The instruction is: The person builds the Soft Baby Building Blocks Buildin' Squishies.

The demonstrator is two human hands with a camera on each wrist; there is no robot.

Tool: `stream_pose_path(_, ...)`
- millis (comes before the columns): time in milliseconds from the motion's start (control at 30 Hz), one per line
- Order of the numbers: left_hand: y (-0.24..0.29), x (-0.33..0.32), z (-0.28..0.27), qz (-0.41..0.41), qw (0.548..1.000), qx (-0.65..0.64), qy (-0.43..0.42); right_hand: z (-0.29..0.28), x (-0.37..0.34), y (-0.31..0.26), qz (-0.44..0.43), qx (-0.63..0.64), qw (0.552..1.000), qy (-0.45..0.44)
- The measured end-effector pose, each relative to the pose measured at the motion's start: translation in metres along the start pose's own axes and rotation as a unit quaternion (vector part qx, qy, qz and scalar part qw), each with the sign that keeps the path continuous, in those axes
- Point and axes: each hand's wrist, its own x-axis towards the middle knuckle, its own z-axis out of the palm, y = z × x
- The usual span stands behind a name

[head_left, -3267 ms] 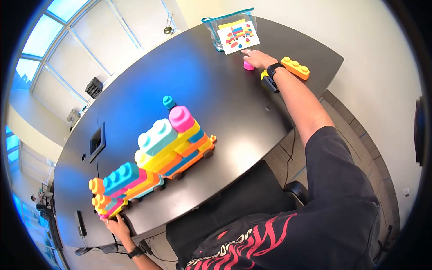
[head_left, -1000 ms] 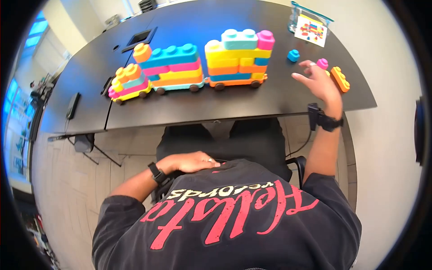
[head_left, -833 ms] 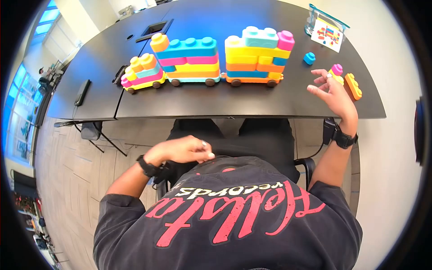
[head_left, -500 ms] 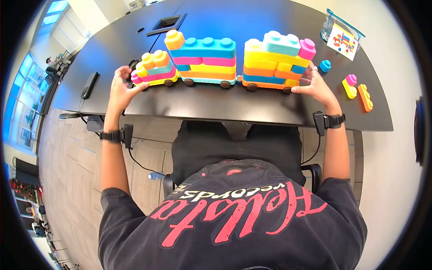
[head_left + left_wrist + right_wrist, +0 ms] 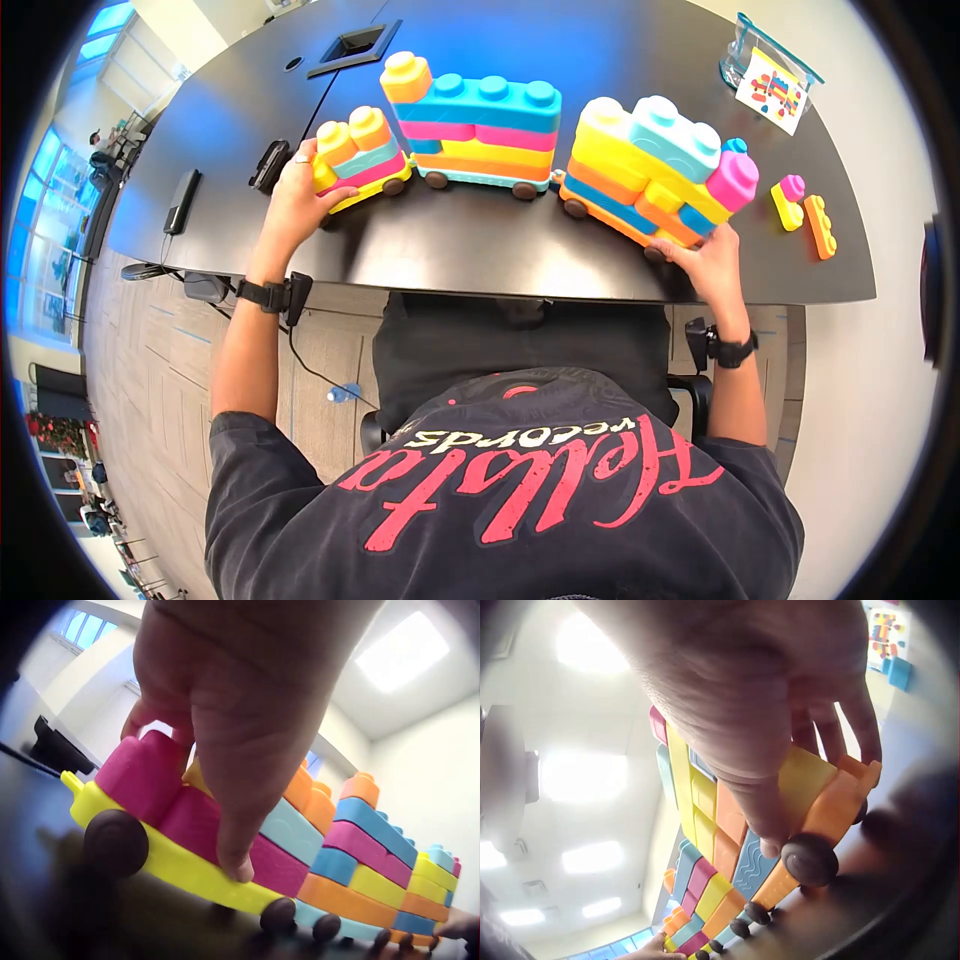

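A three-part wheeled block train stands in a bent line on the dark table (image 5: 440, 235). My left hand (image 5: 292, 205) grips the small left car (image 5: 372, 165), its thumb on the near side, over pink blocks (image 5: 199, 817) and a yellow base (image 5: 184, 866) in the left wrist view. The middle car (image 5: 485, 130) is untouched. At the right car (image 5: 640, 170), my right hand (image 5: 712, 265) holds the outer end, its thumb on the side beside a black wheel (image 5: 810, 859) and orange base (image 5: 832, 806) in the right wrist view; its other fingers reach behind.
Right of the train lie a yellow block with a pink one (image 5: 788, 204) and an orange block (image 5: 820, 227). A teal block (image 5: 735, 146) shows behind the right car. A clear pouch (image 5: 738, 62) with a picture card (image 5: 773, 90) stands at the back right.
Both hands have come onto the train's ends; the left hand rose from the lap. The end cars have swung nearer the front edge, bending the line.
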Motion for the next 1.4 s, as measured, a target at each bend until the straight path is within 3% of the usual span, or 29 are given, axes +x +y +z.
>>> stream_pose_path(133,-0.005,-0.013,0.019,0.037,0.999,-0.009,0.029,0.027,-0.034,-0.033,0.047,-0.022,0.997,0.051)
stream_pose_path(300,0.002,0.013,0.055,0.033,0.998,-0.045,0.018,0.046,-0.033,-0.015,-0.029,-0.117,0.987,0.111)
stream_pose_path(400,0.005,0.072,0.072,0.019,1.0,-0.019,0.011,0.04,0.005,-0.008,0.009,-0.2,0.974,0.105)
stream_pose_path(500,0.032,0.14,0.082,-0.002,0.999,-0.021,-0.033,0.013,0.051,-0.011,0.05,-0.106,0.992,0.046)
stream_pose_path(567,0.03,0.162,0.092,0.002,0.999,-0.017,-0.049,0.013,0.066,-0.002,0.003,-0.111,0.993,0.029)
stream_pose_path(633,0.031,0.18,0.098,0.016,0.999,-0.013,-0.033,0.011,0.08,0.005,0.014,-0.134,0.991,0.002)
stream_pose_path(700,0.031,0.194,0.1,-0.006,0.994,-0.066,-0.09,0.016,0.092,0.01,0.033,-0.121,0.992,0.002)
stream_pose_path(767,0.034,0.194,0.102,0.005,0.995,-0.065,-0.081,0.019,0.098,0.009,0.042,-0.134,0.99,-0.014)
stream_pose_path(833,0.035,0.193,0.107,0.019,0.999,-0.029,-0.041,0.019,0.097,0.006,0.031,-0.14,0.99,-0.012)
stream_pose_path(900,0.031,0.194,0.107,0.02,0.998,-0.023,-0.046,0.018,0.096,0.006,-0.044,-0.154,0.987,-0.006)
stream_pose_path(1033,0.051,0.175,0.084,-0.021,0.997,0.054,-0.057,0.009,0.097,0.021,0.046,-0.175,0.982,-0.05)
stream_pose_path(1067,0.063,0.16,0.068,0.005,0.999,0.031,-0.029,0.001,0.093,0.021,0.045,-0.222,0.971,-0.077)
stream_pose_path(1100,0.062,0.149,0.061,0.076,0.997,0.011,0.02,-0.01,0.083,0.022,0.057,-0.222,0.971,-0.067)
stream_pose_path(1133,0.077,0.128,0.047,0.134,0.991,-0.003,0.028,-0.021,0.073,0.022,0.045,-0.302,0.95,-0.062)
stream_pose_path(1167,0.098,0.1,0.031,0.136,0.99,-0.039,-0.013,-0.033,0.064,0.019,0.033,-0.381,0.922,-0.06)
stream_pose_path(1200,0.097,0.075,0.034,0.159,0.983,-0.077,-0.045,-0.048,0.059,0.009,0.116,-0.386,0.907,-0.122)
stream_pose_path(1233,0.113,0.053,0.023,0.158,0.974,-0.071,-0.147,-0.056,0.053,0.019,0.129,-0.389,0.905,-0.119)
stream_pose_path(1300,0.11,0.008,0.039,0.221,0.952,0.025,-0.209,-0.068,0.039,0.047,0.105,-0.41,0.889,-0.176)
stream_pose_path(1367,0.121,-0.025,0.049,0.159,0.953,0.036,-0.256,-0.071,0.032,0.06,0.132,-0.382,0.896,-0.185)
stream_pose_path(1400,0.121,-0.03,0.049,0.15,0.956,0.023,-0.249,-0.07,0.028,0.071,0.097,-0.379,0.904,-0.17)
